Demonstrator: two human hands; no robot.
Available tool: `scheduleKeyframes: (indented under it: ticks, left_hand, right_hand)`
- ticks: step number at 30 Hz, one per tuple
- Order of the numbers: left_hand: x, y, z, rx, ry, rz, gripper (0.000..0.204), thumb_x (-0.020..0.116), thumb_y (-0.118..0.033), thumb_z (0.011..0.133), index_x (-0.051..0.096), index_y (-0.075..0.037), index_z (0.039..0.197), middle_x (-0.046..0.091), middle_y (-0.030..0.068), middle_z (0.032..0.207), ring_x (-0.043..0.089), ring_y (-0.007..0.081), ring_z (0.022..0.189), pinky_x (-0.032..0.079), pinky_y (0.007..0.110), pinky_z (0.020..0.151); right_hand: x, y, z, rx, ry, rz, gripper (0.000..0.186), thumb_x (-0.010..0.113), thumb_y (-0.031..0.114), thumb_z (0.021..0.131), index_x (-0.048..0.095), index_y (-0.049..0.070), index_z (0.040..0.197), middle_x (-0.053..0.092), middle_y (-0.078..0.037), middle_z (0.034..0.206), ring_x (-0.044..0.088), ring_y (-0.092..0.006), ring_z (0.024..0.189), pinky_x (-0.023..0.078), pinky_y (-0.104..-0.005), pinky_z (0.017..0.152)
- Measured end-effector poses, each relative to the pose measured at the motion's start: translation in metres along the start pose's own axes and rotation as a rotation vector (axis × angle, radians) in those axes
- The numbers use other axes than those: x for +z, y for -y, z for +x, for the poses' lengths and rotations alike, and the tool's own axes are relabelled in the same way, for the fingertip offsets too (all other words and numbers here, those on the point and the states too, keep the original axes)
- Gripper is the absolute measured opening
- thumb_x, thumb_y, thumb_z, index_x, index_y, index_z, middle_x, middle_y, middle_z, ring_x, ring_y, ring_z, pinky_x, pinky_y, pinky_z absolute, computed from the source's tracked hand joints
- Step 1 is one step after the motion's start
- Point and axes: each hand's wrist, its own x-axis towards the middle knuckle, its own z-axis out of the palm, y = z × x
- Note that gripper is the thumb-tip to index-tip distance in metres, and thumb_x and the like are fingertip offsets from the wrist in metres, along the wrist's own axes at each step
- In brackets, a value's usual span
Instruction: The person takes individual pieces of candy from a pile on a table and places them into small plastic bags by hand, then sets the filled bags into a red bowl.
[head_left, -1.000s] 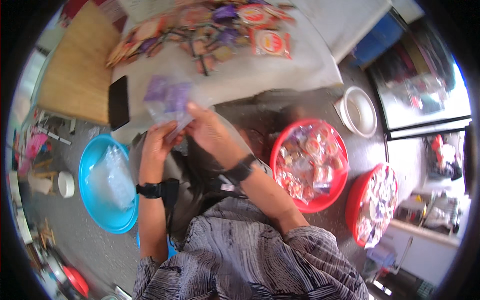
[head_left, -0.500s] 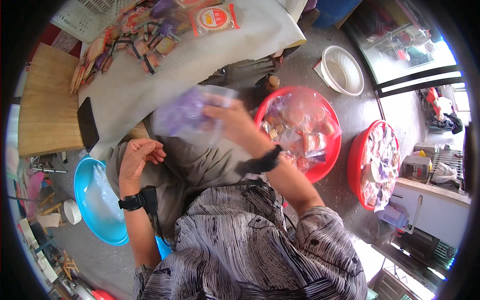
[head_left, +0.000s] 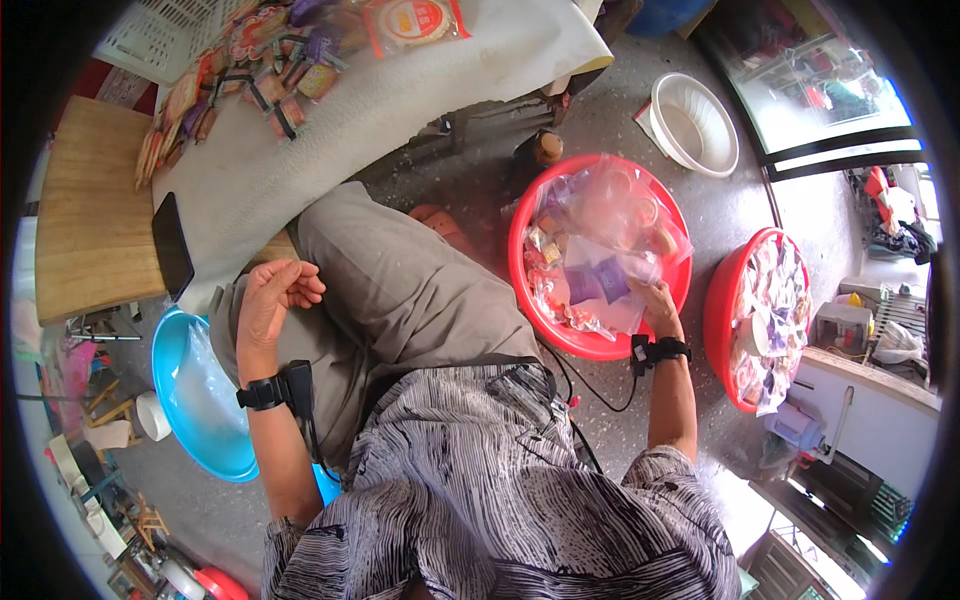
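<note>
A low tabletop draped in a pale grey cloth [head_left: 400, 110] spreads across the top of the view, and a row of small coloured snack packets [head_left: 250, 70] lies fanned along its far side, apparently laid out where they are easy to see and reach; they overlap too much for a sure count. Beside the cloth sits one bare wooden board [head_left: 85, 230], and a single flat black phone [head_left: 172, 245] rests at the cloth's edge.

On the floor, three large round plastic basins ring the seated person, close enough to serve without standing: one light blue basin [head_left: 185, 420] at the left knee holding clear plastic, and two red ones on the right. The nearer red basin [head_left: 525, 260] is heaped with wrapped sweets under a big clear plastic bag [head_left: 610, 215]; the farther red basin [head_left: 722, 330] is packed with more small packets. One empty white ribbed bowl [head_left: 690, 120] stands well apart, beyond them.

The right hand [head_left: 658, 305] reaches into the nearer red basin, fingers curled down onto the clear bag beside two small purple sachets [head_left: 597, 282]; whether it grips anything I cannot tell. The left hand [head_left: 272, 295] rests idle on the thigh, fingers loosely curled and holding nothing.
</note>
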Motion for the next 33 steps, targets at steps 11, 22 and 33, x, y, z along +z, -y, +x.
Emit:
scheduleKeyframes:
  ticks: [11,22,33]
  left_hand:
    - [0.006,-0.003,-0.004,0.012,-0.1,0.03,0.027,0.055,-0.027,0.088,0.064,-0.002,0.088,0.066,0.0088,0.074,0.062,0.0135,0.063,0.046,0.023,0.058]
    - [-0.009,-0.009,-0.067,0.194,-0.142,-0.219,0.019,0.056,-0.018,0.087,0.063,0.0,0.09,0.065,0.0074,0.077,0.061,0.0136,0.066,0.049,0.024,0.06]
    - [-0.144,0.075,-0.193,0.117,-0.997,-0.136,0.013,0.064,-0.017,0.078,0.065,-0.005,0.08,0.063,0.0036,0.069,0.057,0.0094,0.058,0.042,0.021,0.05]
  right_hand:
    - [0.024,-0.046,0.039,-0.055,-0.296,-0.213,0.024,0.061,0.019,0.078,0.064,-0.001,0.091,0.064,-0.006,0.077,0.06,-0.0135,0.065,0.047,-0.0259,0.055]
    - [0.267,0.029,0.028,-0.508,0.516,-0.579,0.025,0.056,0.016,0.087,0.06,-0.004,0.1,0.065,-0.009,0.086,0.06,-0.0126,0.075,0.048,-0.0259,0.067]
    - [0.317,0.055,-0.015,-0.671,0.631,-0.73,0.018,0.057,0.008,0.084,0.061,-0.004,0.097,0.064,-0.01,0.083,0.058,-0.0135,0.074,0.046,-0.0266,0.069]
